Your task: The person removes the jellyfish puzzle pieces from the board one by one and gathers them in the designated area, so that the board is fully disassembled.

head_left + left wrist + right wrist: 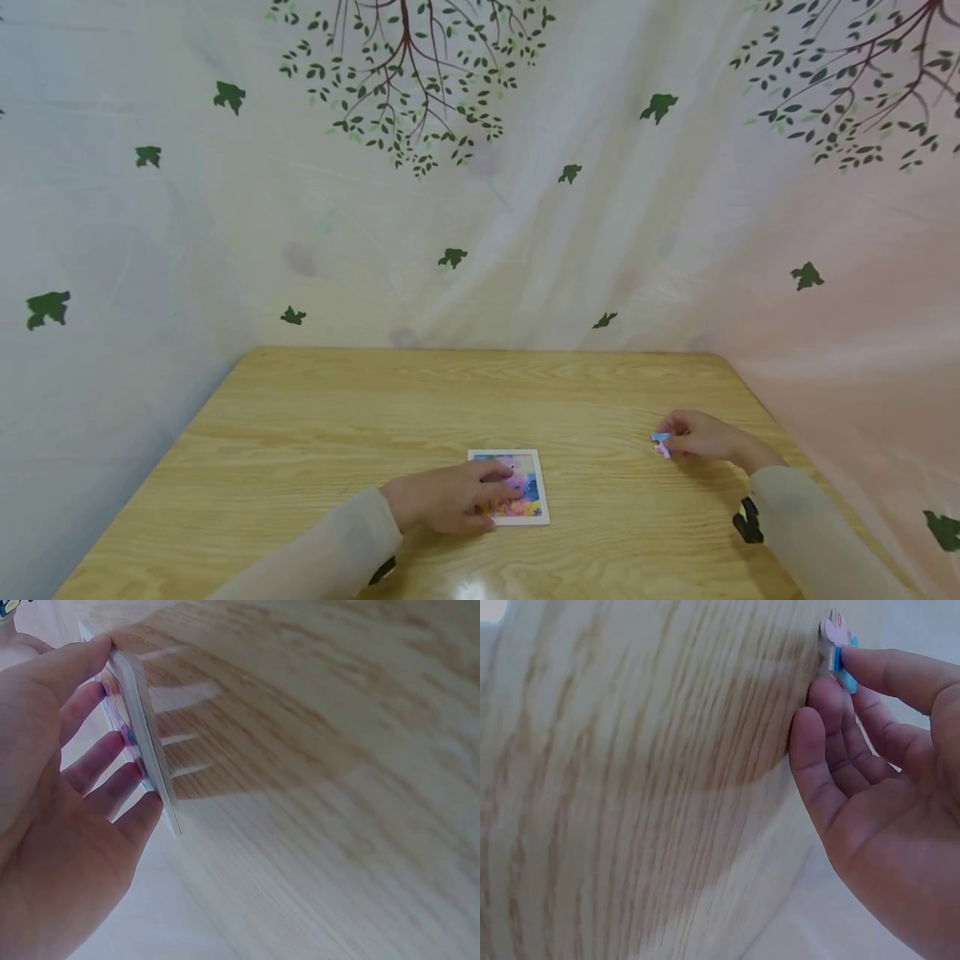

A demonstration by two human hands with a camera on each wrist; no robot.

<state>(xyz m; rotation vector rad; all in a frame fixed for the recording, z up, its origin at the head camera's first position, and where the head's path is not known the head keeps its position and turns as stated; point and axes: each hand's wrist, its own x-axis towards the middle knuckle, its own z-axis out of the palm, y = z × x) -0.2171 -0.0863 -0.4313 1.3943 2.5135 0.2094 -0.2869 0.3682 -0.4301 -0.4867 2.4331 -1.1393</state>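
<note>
A small white-framed jigsaw puzzle (pixel 543 512) with a colourful picture lies on the wooden table in front of me. My left hand (pixel 450 498) rests over it with fingers spread and lightly bent. In the left wrist view the fingertips touch the picture side, and the thumb is right at the frame (pixel 142 701). Over on the right, my right hand (pixel 701 436) pinches small pink and blue puzzle pieces (pixel 661 439) between thumb and fingers, close to the tabletop. The right wrist view shows the pieces (pixel 835 634) at the fingertips, partly hidden by the thumb.
The wooden table (pixel 360 408) has rounded far corners. Behind it and along both sides hangs a pale cloth (pixel 360 275) printed with branches and green leaves. Dark bands with devices (pixel 747 521) sit at the sleeve ends.
</note>
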